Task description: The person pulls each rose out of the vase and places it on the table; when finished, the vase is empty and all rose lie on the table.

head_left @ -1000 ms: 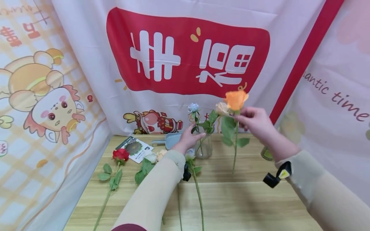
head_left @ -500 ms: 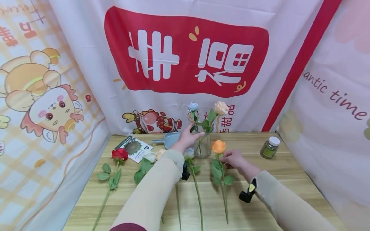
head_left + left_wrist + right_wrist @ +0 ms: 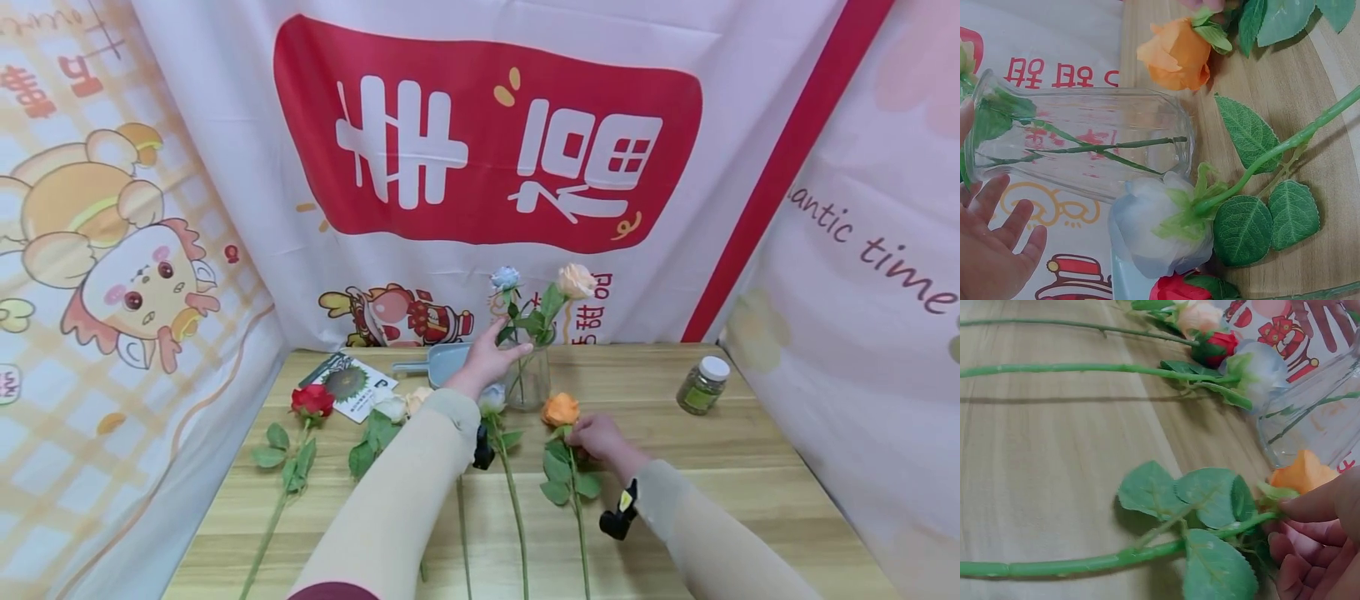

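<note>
My left hand holds the glass vase at its neck, thumb and index finger at the rim. In the left wrist view the other fingers are spread below the rim. A pale-blue rose and a peach rose stand in the vase, their stems crossing inside. In front of it, an orange rose lies low over the table, stem toward me. My right hand pinches its stem just below the bloom, as the right wrist view shows. Beside the vase base lies another pale-blue rose.
A red rose, a white rose and a peach bloom lie to the left, partly behind my left sleeve. A red rosebud lies there too. Behind are a printed card and a light-blue dustpan. A white-lidded jar stands right.
My right hand has brought the orange rose down from upright beside the vase to the table, then slightly toward me. My left hand has stayed on the vase.
</note>
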The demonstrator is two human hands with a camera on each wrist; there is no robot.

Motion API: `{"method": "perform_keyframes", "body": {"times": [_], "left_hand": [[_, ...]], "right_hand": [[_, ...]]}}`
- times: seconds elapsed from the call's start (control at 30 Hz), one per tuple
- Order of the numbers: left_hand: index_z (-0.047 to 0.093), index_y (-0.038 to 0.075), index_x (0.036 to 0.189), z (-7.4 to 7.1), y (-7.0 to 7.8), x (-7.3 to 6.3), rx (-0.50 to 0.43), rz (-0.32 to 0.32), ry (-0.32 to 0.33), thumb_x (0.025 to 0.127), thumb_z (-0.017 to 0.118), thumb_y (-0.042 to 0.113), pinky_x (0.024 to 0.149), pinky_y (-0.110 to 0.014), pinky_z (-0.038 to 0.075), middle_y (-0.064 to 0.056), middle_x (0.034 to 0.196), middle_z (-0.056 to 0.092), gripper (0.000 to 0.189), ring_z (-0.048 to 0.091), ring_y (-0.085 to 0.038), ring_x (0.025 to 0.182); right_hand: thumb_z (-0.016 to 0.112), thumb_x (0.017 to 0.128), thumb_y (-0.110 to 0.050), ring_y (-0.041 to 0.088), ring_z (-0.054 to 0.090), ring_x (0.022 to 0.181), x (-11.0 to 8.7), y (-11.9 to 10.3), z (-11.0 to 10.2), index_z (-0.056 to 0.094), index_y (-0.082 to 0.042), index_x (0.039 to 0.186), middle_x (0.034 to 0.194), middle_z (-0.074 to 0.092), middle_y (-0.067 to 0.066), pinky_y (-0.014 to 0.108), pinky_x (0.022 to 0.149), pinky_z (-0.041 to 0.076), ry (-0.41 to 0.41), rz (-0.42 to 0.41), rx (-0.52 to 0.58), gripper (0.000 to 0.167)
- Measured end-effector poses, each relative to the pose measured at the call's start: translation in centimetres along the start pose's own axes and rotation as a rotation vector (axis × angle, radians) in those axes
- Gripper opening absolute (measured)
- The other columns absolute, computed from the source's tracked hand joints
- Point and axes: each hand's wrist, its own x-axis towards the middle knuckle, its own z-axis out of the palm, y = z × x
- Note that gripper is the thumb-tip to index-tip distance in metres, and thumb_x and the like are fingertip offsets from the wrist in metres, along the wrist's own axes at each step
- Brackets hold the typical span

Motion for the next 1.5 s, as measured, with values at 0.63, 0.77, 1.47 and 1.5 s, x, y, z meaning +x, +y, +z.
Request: {"method": "perform_keyframes", "body": {"times": [0.63,0.77,1.47,1.5], "left_hand": [[0.031,0.027,0.156,0.0,-0.7,0.6,-0.023,-0.016,-0.01,0.089,0.074,0.04,0.113,-0.048,0.028,-0.005,0.159,0.029,0.08,0.027,-0.03,0.144],[0.031,0.027,0.156,-0.2,-0.6,0.5,-0.03,-0.021,-0.016,0.089,0.073,0.042,0.112,-0.049,0.029,-0.005,0.16,0.028,0.081,0.027,-0.03,0.144],[0.03,0.027,0.157,-0.1,-0.2,0.2,-0.033,-0.002,-0.034,0.087,0.074,0.046,0.109,-0.046,0.035,-0.01,0.156,0.036,0.084,0.037,-0.031,0.139],[0.03,0.028,0.156,-0.2,-0.2,0.2,-0.036,0.001,-0.037,0.087,0.074,0.046,0.109,-0.047,0.036,-0.009,0.156,0.036,0.084,0.037,-0.031,0.138]], "right_hand": [[0.061,0.1,-0.027,0.03,0.049,0.123,3.7,-12.7,-4.1,0.051,-0.005,0.142,0.14,0.051,0.015,0.045,0.103,0.042,0.135,-0.061,0.265,0.049],[0.052,0.104,-0.034,0.029,0.022,0.145,4.9,-14.5,-4.0,0.034,-0.013,0.155,0.16,0.027,0.009,0.049,0.116,0.021,0.007,-0.029,0.311,0.058],[0.061,0.1,-0.02,0.018,0.058,0.098,1.2,-21.8,-5.9,0.06,0.0,0.132,0.109,0.066,0.003,0.044,0.099,0.041,0.133,-0.38,0.538,0.037],[0.061,0.1,-0.019,0.017,0.059,0.097,0.7,-22.5,-6.3,0.06,0.0,0.131,0.107,0.066,0.002,0.044,0.098,0.041,0.133,-0.4,0.552,0.037]]}}
